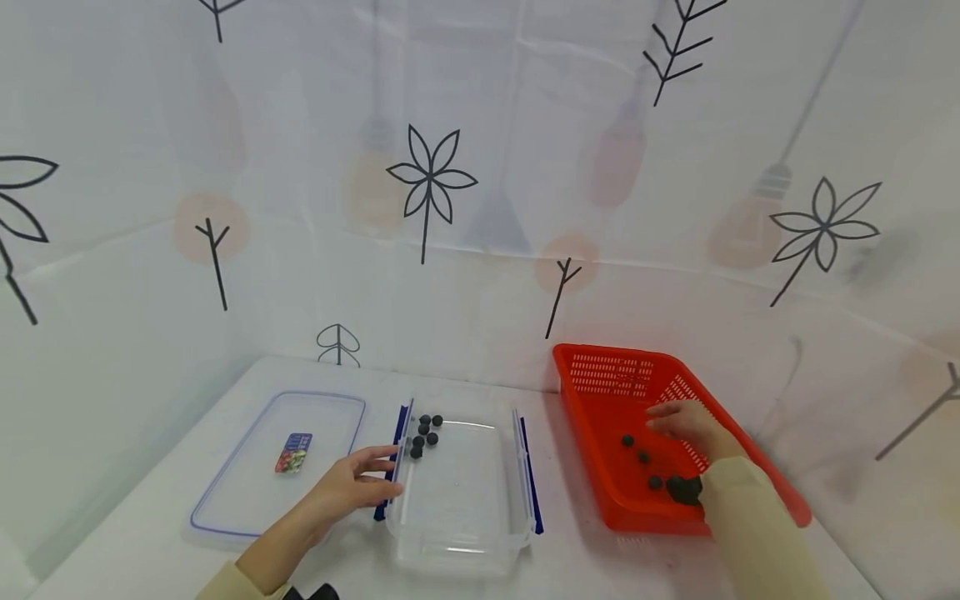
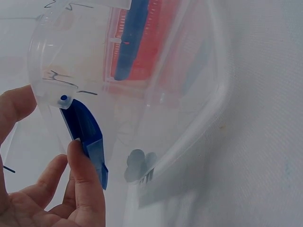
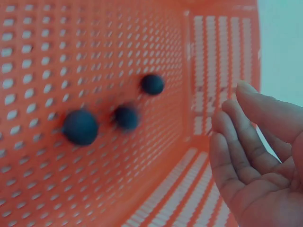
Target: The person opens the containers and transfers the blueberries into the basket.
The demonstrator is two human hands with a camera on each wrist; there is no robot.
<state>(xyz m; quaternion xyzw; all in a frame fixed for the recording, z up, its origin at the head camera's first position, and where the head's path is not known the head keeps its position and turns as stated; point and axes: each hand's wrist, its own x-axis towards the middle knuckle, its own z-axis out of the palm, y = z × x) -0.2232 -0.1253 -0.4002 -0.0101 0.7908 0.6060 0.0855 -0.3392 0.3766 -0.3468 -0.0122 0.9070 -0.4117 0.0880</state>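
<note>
My left hand (image 1: 356, 482) is at the left side of a clear plastic container (image 1: 457, 483) with blue side latches, its fingers loosely spread. In the left wrist view, a fingertip overlaps a hanging blue latch (image 2: 87, 132). Several small dark round balls (image 1: 423, 429) lie inside the container near its back left. On the right, my right hand (image 1: 690, 425) reaches into a red perforated basket (image 1: 581, 450). Its fingers are lightly bent, with nothing between them in the right wrist view. Three dark balls (image 3: 80, 126) lie on the basket floor, apart from the fingers.
A clear lid (image 1: 247, 467) with a blue rim and a small colourful label (image 1: 293, 453) lies flat at the left. The white table (image 1: 555, 558) ends at a patterned cloth (image 1: 480, 317) hanging behind it. The basket's raised walls surround my right hand.
</note>
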